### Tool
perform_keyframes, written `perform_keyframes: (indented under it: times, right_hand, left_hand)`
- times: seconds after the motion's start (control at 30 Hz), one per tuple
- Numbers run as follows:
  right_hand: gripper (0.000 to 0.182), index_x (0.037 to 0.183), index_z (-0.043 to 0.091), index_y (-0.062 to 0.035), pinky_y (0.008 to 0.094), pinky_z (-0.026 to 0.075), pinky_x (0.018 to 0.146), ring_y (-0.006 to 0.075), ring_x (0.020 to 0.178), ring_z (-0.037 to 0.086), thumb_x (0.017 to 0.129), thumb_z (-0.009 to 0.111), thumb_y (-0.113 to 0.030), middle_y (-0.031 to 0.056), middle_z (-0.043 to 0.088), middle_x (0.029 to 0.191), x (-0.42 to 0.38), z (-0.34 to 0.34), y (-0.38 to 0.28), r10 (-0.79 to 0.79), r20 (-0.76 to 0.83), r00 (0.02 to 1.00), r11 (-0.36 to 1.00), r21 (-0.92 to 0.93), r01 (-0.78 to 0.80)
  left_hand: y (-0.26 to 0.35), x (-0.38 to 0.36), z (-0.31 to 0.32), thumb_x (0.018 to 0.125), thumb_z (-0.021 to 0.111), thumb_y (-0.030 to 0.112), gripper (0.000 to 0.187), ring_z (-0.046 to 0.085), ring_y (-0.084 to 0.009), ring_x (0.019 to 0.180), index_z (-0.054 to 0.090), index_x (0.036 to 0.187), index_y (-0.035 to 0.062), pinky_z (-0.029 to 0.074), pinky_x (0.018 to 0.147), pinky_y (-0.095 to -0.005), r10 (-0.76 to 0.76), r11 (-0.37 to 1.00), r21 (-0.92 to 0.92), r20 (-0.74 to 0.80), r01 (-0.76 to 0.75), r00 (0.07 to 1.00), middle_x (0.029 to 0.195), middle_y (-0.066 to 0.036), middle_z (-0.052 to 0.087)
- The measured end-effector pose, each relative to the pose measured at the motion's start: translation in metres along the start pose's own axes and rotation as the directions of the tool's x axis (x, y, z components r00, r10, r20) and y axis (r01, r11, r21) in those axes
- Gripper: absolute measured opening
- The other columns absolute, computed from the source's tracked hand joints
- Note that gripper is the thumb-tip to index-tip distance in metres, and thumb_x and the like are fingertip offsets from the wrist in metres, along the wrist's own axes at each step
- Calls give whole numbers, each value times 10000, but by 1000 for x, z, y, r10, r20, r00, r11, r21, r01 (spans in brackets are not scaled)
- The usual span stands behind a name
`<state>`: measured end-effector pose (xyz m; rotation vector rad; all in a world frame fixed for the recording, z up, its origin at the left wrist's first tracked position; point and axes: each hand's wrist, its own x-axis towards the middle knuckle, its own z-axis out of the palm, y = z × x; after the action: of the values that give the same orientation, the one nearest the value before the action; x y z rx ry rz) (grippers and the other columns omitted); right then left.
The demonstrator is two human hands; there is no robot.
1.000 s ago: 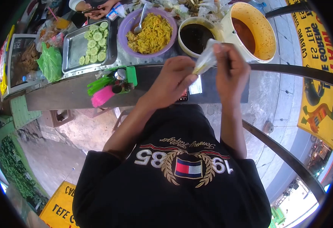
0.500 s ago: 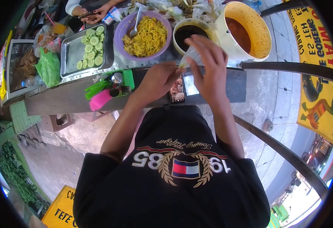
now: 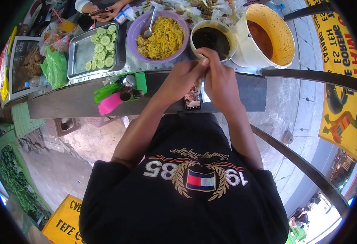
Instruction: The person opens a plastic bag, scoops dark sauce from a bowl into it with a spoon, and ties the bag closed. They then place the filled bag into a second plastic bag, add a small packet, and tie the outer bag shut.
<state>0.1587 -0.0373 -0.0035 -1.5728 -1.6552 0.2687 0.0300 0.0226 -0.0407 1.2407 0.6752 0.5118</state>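
Observation:
My left hand [image 3: 181, 80] and my right hand [image 3: 221, 83] meet above the counter's near edge, fingers pinched together. The small clear plastic bag between them is almost wholly hidden by the fingers now. Just beyond my fingertips stands a tub of dark sauce [image 3: 209, 38]. Below my hands a phone [image 3: 192, 101] lies on the dark ledge, its screen lit. Beside the phone, a bright white object [image 3: 205, 96] shows in part under my right hand.
A purple bowl [image 3: 130, 42] of yellow shredded food with a spoon, a metal tray [image 3: 77, 57] with cucumber slices and a large white bucket [image 3: 245, 49] line the counter. Cutlery in a green holder [image 3: 141, 83] sits left. Another person's hands [image 3: 105, 14] hold a phone at the far side.
My right hand has come down and closed from spread fingers to a pinch against my left. The clear bag, visible between my hands before, is now mostly covered.

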Motion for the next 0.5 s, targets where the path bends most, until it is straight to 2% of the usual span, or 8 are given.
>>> perform_keyframes:
  times: [0.1, 0.17, 0.2, 0.27, 0.3, 0.4, 0.43, 0.5]
  right_hand:
    - [260, 1116, 560, -74, 382, 498, 552, 331, 608, 645, 879, 544, 30, 139, 648, 783, 7, -4, -4, 84, -100, 991, 996, 18, -82]
    - [258, 1108, 564, -66, 355, 501, 545, 312, 618, 661, 879, 537, 50, 127, 662, 819, 12, -20, -8, 192, -89, 977, 981, 31, -190]
    - [261, 1106, 568, -68, 345, 501, 546, 302, 624, 667, 880, 532, 59, 124, 664, 818, 13, -23, -7, 117, -152, 981, 993, 16, -116]
    - [270, 1101, 577, -70, 325, 501, 550, 282, 636, 678, 881, 522, 76, 117, 666, 816, 19, -27, -1, -40, -277, 960, 999, -34, 32]
    - [236, 1092, 589, -81, 333, 500, 551, 276, 636, 678, 899, 542, 45, 114, 658, 783, 19, -28, 2, -82, -237, 968, 997, -21, 80]
    - [194, 1092, 594, -81, 336, 498, 550, 269, 622, 672, 905, 600, -26, 121, 654, 772, 18, -23, 2, -17, -119, 993, 995, 92, 28]
    - [102, 998, 612, -64, 346, 464, 508, 269, 555, 628, 907, 639, -100, 131, 636, 740, 19, -24, -3, 2, -74, 997, 992, 125, 8]
    - [69, 920, 607, -50, 341, 419, 469, 249, 491, 562, 916, 635, -113, 133, 598, 693, 18, -34, 7, -26, 58, 998, 993, -116, 32]
  left_hand:
    - [11, -7, 18, 1008, 494, 323, 396, 525, -125, 767, 617, 879, -31, 412, 694, -305, 101, 994, 34, -11, -100, 995, 776, -46, 579]
    - [20, -13, 12, 1008, 492, 332, 384, 566, -192, 870, 614, 931, -24, 410, 820, -342, 259, 900, 325, 134, -289, 957, 895, -70, 609]
    - [23, -16, 9, 1008, 490, 337, 381, 587, -225, 922, 612, 958, -20, 408, 882, -360, 315, 808, 447, 223, -384, 923, 954, -82, 625]
    - [27, -21, 9, 919, 603, 240, 258, 554, -258, 1006, 643, 883, -12, 383, 889, -383, 452, 688, 520, 239, -506, 859, 974, -94, 611]
    - [29, -22, 9, 875, 660, 191, 202, 538, -275, 1048, 658, 845, -8, 371, 892, -394, 516, 619, 551, 251, -560, 819, 984, -99, 605]
    - [39, -19, 1, 829, 694, 140, 116, 520, -259, 1094, 708, 851, 27, 396, 885, -380, 574, 452, 731, 201, -511, 794, 1050, -107, 580]
    - [40, -17, -2, 818, 694, 125, 94, 545, -261, 1054, 720, 854, 42, 417, 860, -370, 572, 473, 740, 154, -478, 806, 1024, -107, 591]
    - [41, -11, -8, 797, 696, 94, 82, 594, -267, 974, 743, 860, 72, 458, 812, -350, 567, 519, 750, 57, -411, 821, 973, -107, 614]
